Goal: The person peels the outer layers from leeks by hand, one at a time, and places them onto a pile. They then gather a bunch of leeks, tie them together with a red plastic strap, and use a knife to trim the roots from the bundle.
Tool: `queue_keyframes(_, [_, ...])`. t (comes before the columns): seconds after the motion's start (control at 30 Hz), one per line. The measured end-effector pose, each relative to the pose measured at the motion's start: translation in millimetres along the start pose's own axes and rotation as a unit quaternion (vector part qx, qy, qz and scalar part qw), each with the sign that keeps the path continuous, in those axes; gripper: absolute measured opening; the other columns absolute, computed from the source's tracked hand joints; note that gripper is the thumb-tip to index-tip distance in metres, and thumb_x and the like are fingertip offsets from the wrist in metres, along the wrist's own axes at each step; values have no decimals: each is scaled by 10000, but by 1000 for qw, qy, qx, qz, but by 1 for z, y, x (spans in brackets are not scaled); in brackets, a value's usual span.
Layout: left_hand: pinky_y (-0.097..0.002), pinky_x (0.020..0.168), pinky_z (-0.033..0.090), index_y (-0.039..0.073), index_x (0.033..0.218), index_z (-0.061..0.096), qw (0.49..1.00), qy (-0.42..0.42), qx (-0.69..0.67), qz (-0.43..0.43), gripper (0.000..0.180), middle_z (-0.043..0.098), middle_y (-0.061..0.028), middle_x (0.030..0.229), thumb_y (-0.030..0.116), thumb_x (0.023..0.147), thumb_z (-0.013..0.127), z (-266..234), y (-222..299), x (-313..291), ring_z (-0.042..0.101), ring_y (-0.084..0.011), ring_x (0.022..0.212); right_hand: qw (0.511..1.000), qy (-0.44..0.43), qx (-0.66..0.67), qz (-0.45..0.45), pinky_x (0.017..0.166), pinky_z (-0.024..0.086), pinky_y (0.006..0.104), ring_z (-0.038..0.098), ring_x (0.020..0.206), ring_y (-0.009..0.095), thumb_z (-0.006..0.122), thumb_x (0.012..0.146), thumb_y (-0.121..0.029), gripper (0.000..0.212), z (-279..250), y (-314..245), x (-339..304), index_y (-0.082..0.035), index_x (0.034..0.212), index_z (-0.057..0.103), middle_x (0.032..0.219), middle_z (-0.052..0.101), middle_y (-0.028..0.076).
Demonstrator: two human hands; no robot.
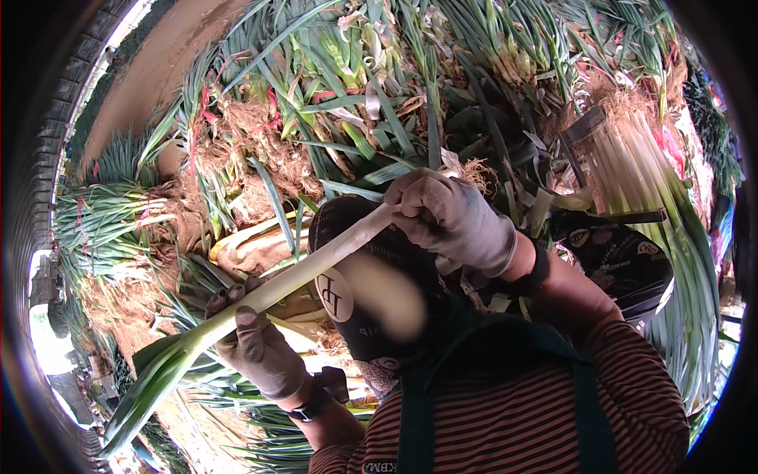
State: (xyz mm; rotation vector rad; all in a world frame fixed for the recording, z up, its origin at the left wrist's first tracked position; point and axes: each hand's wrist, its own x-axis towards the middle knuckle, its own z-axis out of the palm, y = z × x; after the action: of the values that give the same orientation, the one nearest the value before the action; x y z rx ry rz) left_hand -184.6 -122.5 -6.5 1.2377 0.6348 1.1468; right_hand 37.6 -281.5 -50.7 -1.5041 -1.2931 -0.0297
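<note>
Grey-gloved, our left hand (260, 347) at seven o'clock and right hand (454, 217) at one o'clock both clamp one leek (260, 299), slanting across centre. Two knives (588, 170) lie at three o'clock among heaped leeks (355, 71).

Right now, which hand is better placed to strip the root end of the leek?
The right hand, I think: it already grips the leek at its white root end, while the left hand holds the stalk lower, near the green leaves.
</note>
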Motion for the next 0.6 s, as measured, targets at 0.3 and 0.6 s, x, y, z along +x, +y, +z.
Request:
queue_keyframes(0.3, [-408, 1033, 463, -25, 1227, 516, 1000, -14, 12, 4, 342, 619, -117, 1120, 62, 911, 609, 3, 0, -1, 610, -278, 1064, 942, -183, -268, -80, 569, 510, 362, 613, 663, 216, 673, 801, -233, 175, 18, -20, 25, -107, 892, 592, 900, 537, 47])
queue_keyframes(0.6, [-371, 976, 497, -49, 1183, 556, 997, 67, 44, -22, 291, 634, -142, 1081, 52, 911, 571, -9, -4, 5, 631, -246, 1008, 992, -79, -57, -83, 545, 529, 317, 638, 630, 184, 635, 840, -60, 93, 0, 2, -7, -78, 866, 547, 926, 634, 66])
